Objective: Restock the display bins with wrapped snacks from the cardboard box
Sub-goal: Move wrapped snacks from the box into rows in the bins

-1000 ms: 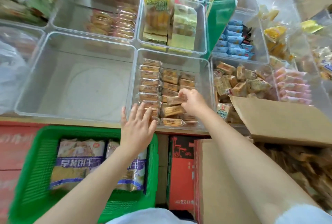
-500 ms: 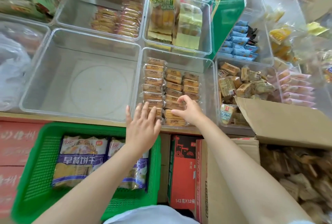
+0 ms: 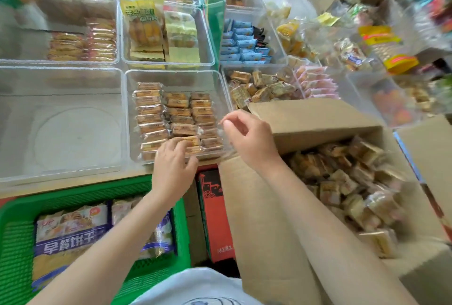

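My left hand (image 3: 175,158) rests on the front rows of wrapped snacks (image 3: 176,118) in the clear bin (image 3: 176,77), fingers curled down onto the nearest packets, apparently pressing them flat so the rows stay tidy; whether it pinches one I cannot tell. My right hand (image 3: 247,133) hangs just above the bin's right wall, fingers loosely curled, thumb near the forefinger, holding nothing that I can make out; it sits between bin and cardboard box (image 3: 318,118), well placed for another handful. The box stands open at my right, flap up against the neighbouring bins, loose snack packets (image 3: 347,177) heaped inside; supply plentiful. The bin holds three rows with room behind; restock partly done, by my judgement. The large bin (image 3: 61,121) to the left stands bare; a green basket (image 3: 19,231) below holds bagged biscuits.
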`<state>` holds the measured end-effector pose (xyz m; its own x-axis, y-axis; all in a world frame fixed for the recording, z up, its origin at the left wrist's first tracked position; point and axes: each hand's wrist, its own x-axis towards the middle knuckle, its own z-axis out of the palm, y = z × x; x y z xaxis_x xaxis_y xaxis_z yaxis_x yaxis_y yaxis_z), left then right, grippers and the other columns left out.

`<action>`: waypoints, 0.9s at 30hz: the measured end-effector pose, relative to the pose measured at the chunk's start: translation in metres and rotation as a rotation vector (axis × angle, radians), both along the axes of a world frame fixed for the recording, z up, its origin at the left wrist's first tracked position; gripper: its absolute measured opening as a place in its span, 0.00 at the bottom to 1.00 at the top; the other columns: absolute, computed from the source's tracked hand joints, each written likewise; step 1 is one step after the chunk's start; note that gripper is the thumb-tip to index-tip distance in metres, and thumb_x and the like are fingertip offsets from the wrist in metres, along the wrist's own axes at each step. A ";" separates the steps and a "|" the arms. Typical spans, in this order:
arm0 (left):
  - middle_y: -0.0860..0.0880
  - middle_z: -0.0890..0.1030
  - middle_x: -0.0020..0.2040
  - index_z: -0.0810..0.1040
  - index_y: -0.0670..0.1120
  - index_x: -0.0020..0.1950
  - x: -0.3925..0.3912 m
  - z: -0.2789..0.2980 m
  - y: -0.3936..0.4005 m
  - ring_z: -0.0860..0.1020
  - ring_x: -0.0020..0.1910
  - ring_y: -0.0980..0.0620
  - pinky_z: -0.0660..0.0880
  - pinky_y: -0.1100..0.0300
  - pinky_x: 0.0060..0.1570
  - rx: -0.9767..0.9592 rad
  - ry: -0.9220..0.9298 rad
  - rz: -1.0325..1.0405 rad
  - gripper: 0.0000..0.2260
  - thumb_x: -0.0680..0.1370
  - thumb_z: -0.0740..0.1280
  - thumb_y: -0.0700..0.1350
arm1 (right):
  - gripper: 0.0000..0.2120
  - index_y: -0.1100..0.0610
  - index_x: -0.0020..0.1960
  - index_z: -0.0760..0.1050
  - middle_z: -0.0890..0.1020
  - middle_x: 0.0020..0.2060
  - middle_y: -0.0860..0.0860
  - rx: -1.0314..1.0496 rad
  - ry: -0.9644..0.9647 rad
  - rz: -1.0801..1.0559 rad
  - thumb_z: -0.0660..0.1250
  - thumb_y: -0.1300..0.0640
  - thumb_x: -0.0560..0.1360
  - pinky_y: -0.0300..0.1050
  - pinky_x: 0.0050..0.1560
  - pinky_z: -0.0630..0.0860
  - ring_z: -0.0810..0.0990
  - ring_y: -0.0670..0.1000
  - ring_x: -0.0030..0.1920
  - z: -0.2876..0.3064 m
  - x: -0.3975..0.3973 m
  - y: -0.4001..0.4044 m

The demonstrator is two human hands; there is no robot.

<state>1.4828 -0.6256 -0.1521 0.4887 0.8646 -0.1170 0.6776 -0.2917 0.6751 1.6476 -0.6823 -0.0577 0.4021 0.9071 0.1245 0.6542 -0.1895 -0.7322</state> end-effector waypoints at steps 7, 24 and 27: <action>0.49 0.78 0.60 0.81 0.47 0.57 0.081 0.067 -0.108 0.72 0.61 0.51 0.63 0.60 0.59 0.206 -0.419 -0.414 0.13 0.78 0.61 0.49 | 0.08 0.52 0.45 0.78 0.81 0.36 0.46 -0.090 0.050 -0.417 0.63 0.54 0.80 0.48 0.43 0.78 0.79 0.49 0.38 0.012 0.074 -0.133; 0.51 0.79 0.61 0.80 0.50 0.64 0.166 0.059 -0.176 0.79 0.57 0.50 0.73 0.54 0.53 0.425 0.167 -0.446 0.16 0.79 0.64 0.54 | 0.17 0.57 0.68 0.72 0.75 0.65 0.57 -1.071 -0.271 0.010 0.59 0.62 0.80 0.53 0.57 0.78 0.76 0.59 0.62 -0.111 0.181 -0.189; 0.52 0.80 0.62 0.80 0.51 0.64 0.166 0.061 -0.180 0.79 0.58 0.51 0.74 0.55 0.54 0.436 0.168 -0.442 0.16 0.79 0.64 0.55 | 0.12 0.56 0.60 0.76 0.80 0.56 0.54 -0.947 -0.066 -0.022 0.62 0.55 0.80 0.48 0.48 0.78 0.80 0.55 0.51 -0.103 0.180 -0.189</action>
<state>1.6488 -0.8061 -0.0911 0.8155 0.5712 0.0932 0.5169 -0.7913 0.3266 1.8278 -0.8715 -0.1606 0.4389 0.6349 -0.6358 0.6781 -0.6983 -0.2292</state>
